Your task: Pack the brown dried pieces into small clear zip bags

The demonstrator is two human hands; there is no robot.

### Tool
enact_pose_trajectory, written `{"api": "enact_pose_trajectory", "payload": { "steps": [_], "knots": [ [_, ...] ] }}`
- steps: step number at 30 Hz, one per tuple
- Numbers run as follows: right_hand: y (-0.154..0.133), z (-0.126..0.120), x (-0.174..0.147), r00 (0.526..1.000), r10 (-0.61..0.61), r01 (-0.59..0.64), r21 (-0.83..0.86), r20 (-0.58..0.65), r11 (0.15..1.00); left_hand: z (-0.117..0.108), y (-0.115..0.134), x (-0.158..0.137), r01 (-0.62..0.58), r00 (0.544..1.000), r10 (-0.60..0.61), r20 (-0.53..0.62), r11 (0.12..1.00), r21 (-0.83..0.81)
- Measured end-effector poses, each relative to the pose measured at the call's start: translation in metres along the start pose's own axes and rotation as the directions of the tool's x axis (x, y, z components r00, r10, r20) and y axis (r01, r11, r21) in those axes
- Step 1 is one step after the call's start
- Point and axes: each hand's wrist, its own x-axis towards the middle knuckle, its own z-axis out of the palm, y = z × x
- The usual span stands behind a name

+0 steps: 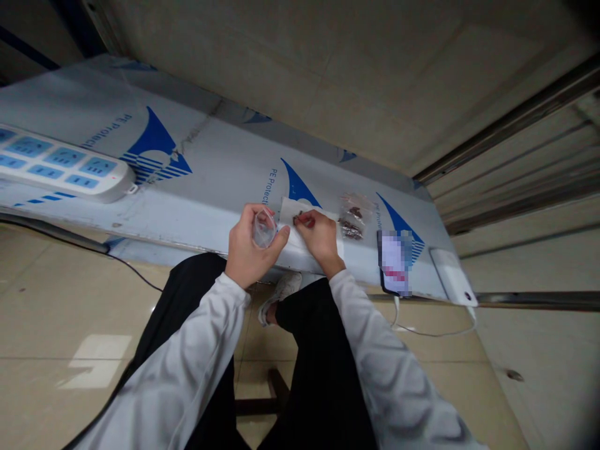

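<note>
My left hand [250,250] is wrapped round a small clear plastic cup [264,229], its round mouth turned up toward me. Close by on the right, the fingertips of my right hand [319,236] pinch together over a white paper sheet [291,210]. A small dark brown bit shows at those fingertips, too small to name. Just right of that hand lie clear plastic bags [351,215] with dark brown pieces inside. The paper rests flat on the bench, partly covered by both hands.
The bench [220,169] is covered in film printed with blue marks. A power strip [60,164] lies at the left. On the right are a phone [394,262] and a white device [452,276] with cables over the front edge. A wall [281,69] stands behind.
</note>
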Motion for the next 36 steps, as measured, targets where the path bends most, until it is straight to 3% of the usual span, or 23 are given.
{"api": "enact_pose_trajectory", "payload": {
  "steps": [7,13,25,28,31,34,36],
  "knots": [
    [-0.015,0.006,-0.001,0.999,0.042,-0.039,-0.103,0.024,0.994,-0.003,0.002,0.000,-0.034,0.999,0.034,0.007,0.999,0.014],
    [-0.010,0.008,0.007,0.999,-0.001,0.001,0.015,0.039,1.000,-0.003,0.003,0.002,-0.027,0.999,0.025,0.036,0.998,0.055],
    [-0.007,0.012,0.016,0.998,-0.012,0.010,0.032,0.054,0.999,-0.002,0.004,0.002,-0.041,0.999,0.038,0.036,0.996,0.083],
    [-0.013,0.001,0.012,1.000,-0.002,0.002,0.105,-0.005,0.994,-0.002,0.003,0.002,-0.049,0.998,0.044,0.046,0.993,0.111],
    [-0.027,-0.025,-0.006,0.996,0.045,-0.016,0.348,-0.075,0.937,0.001,0.003,0.001,-0.071,0.995,0.060,0.076,0.986,0.150],
    [-0.048,-0.054,-0.032,1.000,-0.022,0.014,0.512,0.010,0.859,0.008,0.005,-0.004,-0.112,0.987,0.090,0.133,0.979,0.173],
    [-0.061,-0.067,-0.044,0.990,-0.108,0.054,0.454,0.095,0.889,0.013,0.006,-0.009,-0.158,0.975,0.127,0.184,0.973,0.166]
  ]
}}
